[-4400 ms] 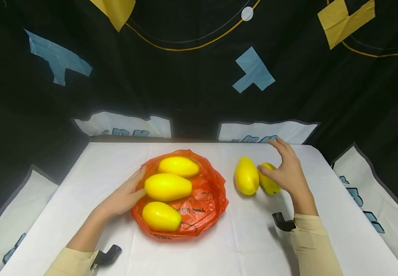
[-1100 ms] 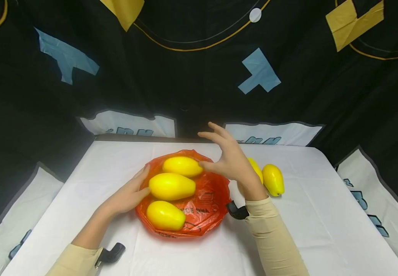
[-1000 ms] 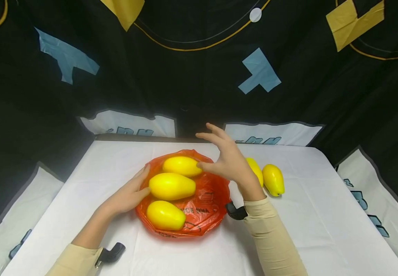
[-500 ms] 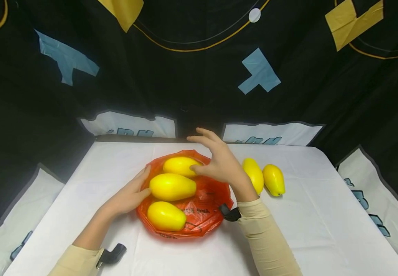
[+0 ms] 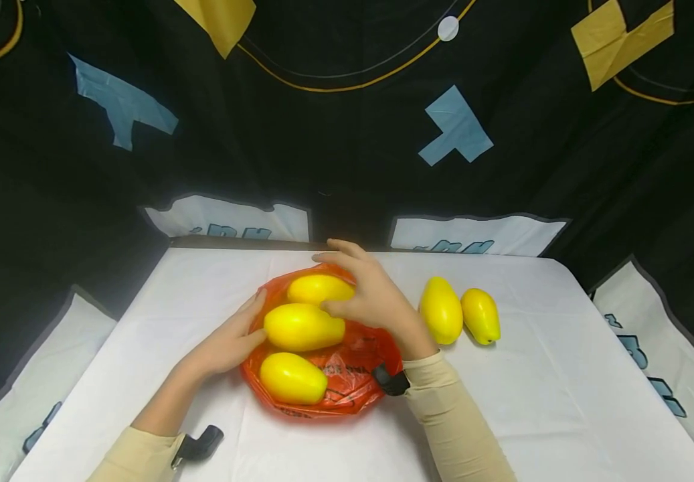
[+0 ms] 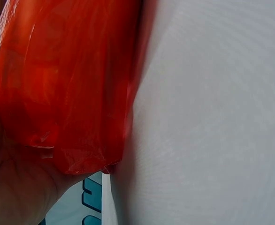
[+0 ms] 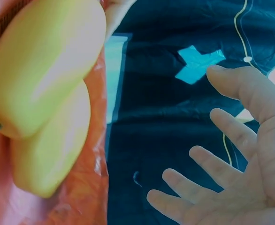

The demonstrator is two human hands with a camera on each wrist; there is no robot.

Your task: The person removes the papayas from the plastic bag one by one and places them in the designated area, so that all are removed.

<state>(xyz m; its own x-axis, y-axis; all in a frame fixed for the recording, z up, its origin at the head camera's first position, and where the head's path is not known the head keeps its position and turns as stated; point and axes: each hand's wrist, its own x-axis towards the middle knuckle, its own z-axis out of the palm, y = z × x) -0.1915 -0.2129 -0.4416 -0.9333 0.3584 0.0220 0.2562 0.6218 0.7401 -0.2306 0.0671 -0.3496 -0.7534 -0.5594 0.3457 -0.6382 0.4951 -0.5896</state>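
A red plastic bag [image 5: 353, 385] with black print lies on the white table, its mouth spread wide. Inside it are three smooth yellow oblong fruits, like mangoes or papayas: a far one [image 5: 316, 288], a middle one [image 5: 304, 328] and a near one [image 5: 294, 379]. My left hand [image 5: 226, 343] rests against the bag's left side, its fingers extended along the outside and the thumb at the rim. Over the bag's far right part is my right hand [image 5: 371, 294], fingers spread and holding nothing; it hides some of the far fruit and the rim.
Two more yellow fruits, one larger [image 5: 441, 310] and one smaller [image 5: 481, 316], lie side by side on the table [image 5: 563, 402] right of the bag. A black curtain [image 5: 347, 147] with taped shapes hangs behind. Each sleeve carries a black wrist mount [image 5: 200, 444].
My right hand has come from beside the two loose fruits leftward over the bag, then moved slightly farther left and lower. The left hand stays at the bag, and the fruits keep their places.
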